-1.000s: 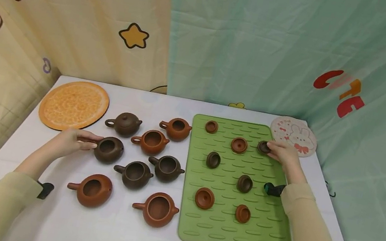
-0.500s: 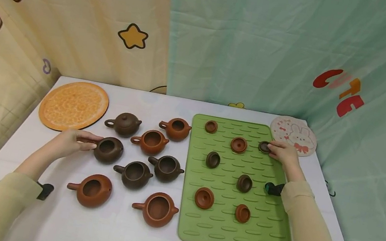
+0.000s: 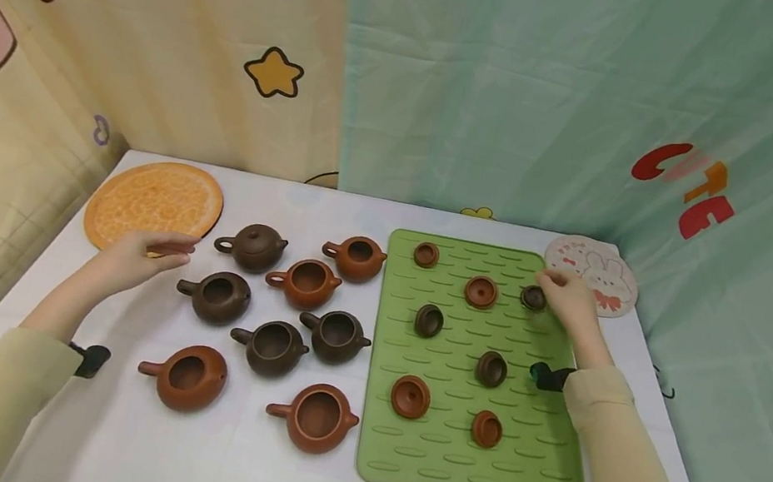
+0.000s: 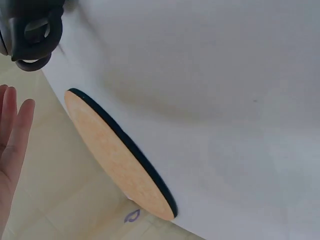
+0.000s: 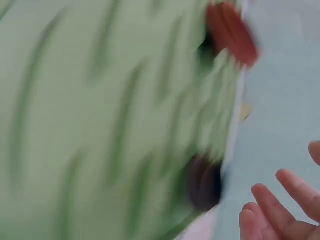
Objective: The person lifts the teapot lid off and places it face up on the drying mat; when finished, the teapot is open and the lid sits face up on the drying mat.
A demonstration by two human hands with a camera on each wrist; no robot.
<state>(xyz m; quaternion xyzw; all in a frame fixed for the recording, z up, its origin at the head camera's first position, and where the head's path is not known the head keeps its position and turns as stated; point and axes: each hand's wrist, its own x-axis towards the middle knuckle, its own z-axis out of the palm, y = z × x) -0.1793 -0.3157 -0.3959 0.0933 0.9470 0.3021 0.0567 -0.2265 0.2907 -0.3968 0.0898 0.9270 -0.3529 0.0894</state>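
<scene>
My left hand [image 3: 129,255] is raised just behind the handle of a dark brown lidless teapot [image 3: 216,298], fingers extended and holding nothing. In the left wrist view its fingers [image 4: 20,125] are straight and apart from a dark teapot handle [image 4: 36,42]. At the far right corner of the green mat [image 3: 430,442], my right hand [image 3: 569,299] hovers beside a small dark teapot lid [image 3: 533,298] lying on the mat. The right wrist view shows its fingers [image 5: 270,205] spread with nothing between them, away from the blurred dark lid [image 5: 205,182].
Several brown and reddish teapots, such as an orange-brown one [image 3: 315,419], stand left of the mat. One dark teapot [image 3: 255,246] wears its lid. Several loose lids [image 3: 411,397] lie on the mat. A round orange mat [image 3: 152,208] and a rabbit-print coaster [image 3: 598,266] occupy the back corners.
My left hand has let go of the dark teapot's handle and moved up and back. My right hand has released the dark lid, now lying on the mat, and lifted slightly away.
</scene>
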